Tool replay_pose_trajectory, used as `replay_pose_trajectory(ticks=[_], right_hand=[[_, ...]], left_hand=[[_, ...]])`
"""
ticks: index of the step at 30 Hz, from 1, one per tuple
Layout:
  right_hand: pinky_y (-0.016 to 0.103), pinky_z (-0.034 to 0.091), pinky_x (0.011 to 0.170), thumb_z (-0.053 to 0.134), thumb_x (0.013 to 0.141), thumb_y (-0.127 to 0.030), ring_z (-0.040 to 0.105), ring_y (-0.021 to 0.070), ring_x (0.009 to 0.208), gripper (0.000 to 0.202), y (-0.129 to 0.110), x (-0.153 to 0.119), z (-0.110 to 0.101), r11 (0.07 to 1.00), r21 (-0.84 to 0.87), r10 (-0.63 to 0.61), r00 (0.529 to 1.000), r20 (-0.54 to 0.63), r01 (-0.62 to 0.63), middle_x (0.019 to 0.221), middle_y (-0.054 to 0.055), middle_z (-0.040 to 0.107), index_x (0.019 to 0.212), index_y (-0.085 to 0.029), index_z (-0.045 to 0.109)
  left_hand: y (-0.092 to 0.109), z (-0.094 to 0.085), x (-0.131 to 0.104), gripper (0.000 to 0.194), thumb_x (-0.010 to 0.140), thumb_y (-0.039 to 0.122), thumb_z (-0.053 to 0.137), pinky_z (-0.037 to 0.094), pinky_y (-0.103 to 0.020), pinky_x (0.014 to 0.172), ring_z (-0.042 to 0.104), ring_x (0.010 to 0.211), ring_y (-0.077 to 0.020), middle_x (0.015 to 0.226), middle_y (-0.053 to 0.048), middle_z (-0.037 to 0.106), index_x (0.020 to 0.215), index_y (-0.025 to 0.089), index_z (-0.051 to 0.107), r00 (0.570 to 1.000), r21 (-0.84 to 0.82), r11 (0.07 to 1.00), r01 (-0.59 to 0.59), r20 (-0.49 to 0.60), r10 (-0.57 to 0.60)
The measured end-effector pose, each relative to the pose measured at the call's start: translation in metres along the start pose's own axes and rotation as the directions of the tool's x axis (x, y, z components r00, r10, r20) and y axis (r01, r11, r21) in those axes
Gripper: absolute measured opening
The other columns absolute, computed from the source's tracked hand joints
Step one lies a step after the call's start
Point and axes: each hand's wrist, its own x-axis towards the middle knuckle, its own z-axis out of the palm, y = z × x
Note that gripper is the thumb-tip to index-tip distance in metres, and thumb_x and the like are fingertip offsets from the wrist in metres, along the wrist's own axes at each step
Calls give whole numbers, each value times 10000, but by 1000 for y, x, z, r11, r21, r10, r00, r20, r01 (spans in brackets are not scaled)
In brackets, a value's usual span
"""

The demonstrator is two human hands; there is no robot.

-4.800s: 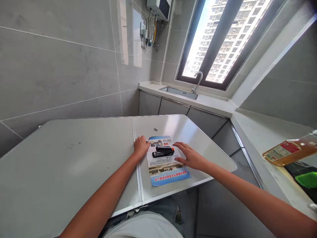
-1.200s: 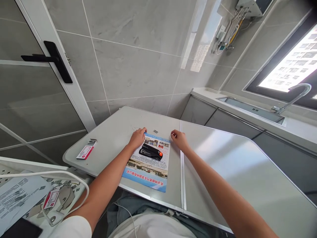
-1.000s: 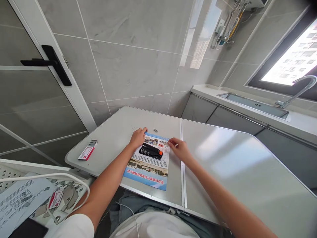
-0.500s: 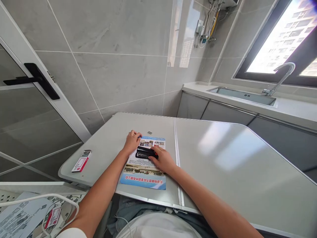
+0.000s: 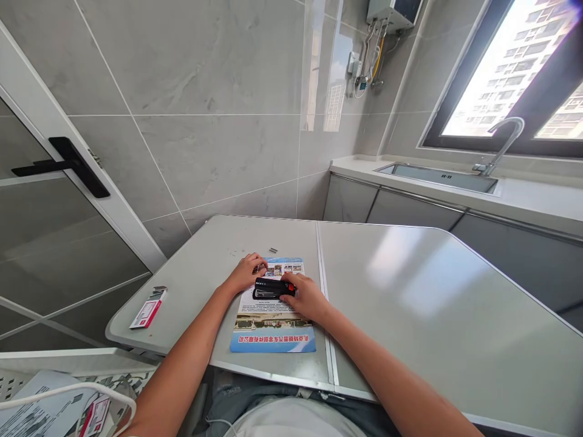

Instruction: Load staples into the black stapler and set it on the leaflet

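Head view: the right hand [image 5: 306,297] had thumb and fingers round the rear of a black stapler [image 5: 268,288], over a printed leaflet [image 5: 273,341]. The left hand [image 5: 246,273] curled at the leaflet's upper left edge; whether it gripped anything could not be told. The leaflet lay near the front edge of a pale table [image 5: 423,321], whose glossy top stretched widely rightward. Beyond stood a gray tiled wall [image 5: 214,152] and, right, a sink [image 5: 441,176].

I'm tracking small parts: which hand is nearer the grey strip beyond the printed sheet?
Left: the left hand is just short of the strip; the right hand, farther back, grips the stapler.
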Motion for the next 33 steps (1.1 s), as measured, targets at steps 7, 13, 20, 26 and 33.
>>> replay_pose_trajectory(ticks=[7,13,20,26,33], right_hand=[[341,461,860,761,853,-208,617,228,966,390,1,1,5,1000,8,-25,1000,-1,25,1047,51,687,1225,-241,648],[312,476,816,749,881,-393,649,204,924,272,16,7,-5,986,163,36,999,-34,-31,1049,32,733,1104,-243,704],[291,423,673,659,847,-304,595,165,716,111,44,6,-10,952,87,304,943,-135,-295,931,15,712,909,-222,618],[314,459,773,648,802,-267,575,168,802,255,40,-3,1,957,-2,286,946,-152,-290,1058,31,622,1042,-237,568],[302,450,738,660,802,-290,529,136,723,252,39,-3,-6,950,151,280,959,-31,-273,1082,1,652,1028,-248,556]], left_hand=[[-5,2,1,213,1002,284,541,465,-390,1012,595,1099,-239,1150,-69,668,1066,231,737,1000,38,999,0,-20,1],[-5,7,1,350,1041,307,498,411,-437,1078,515,1307,-275,1412,-76,608,1367,280,621,997,225,972,64,-45,-55],[-3,10,4,281,1027,194,458,436,-412,944,544,1140,-278,1200,-104,607,1207,235,669,983,341,922,185,-79,-168],[-6,12,4,264,1019,111,382,422,-391,915,538,1136,-276,1196,-108,609,1125,219,598,968,280,927,249,-73,-238],[-15,11,4,251,967,48,398,434,-370,912,560,1137,-258,1190,-91,624,1070,221,549,953,168,939,301,-92,-289]])
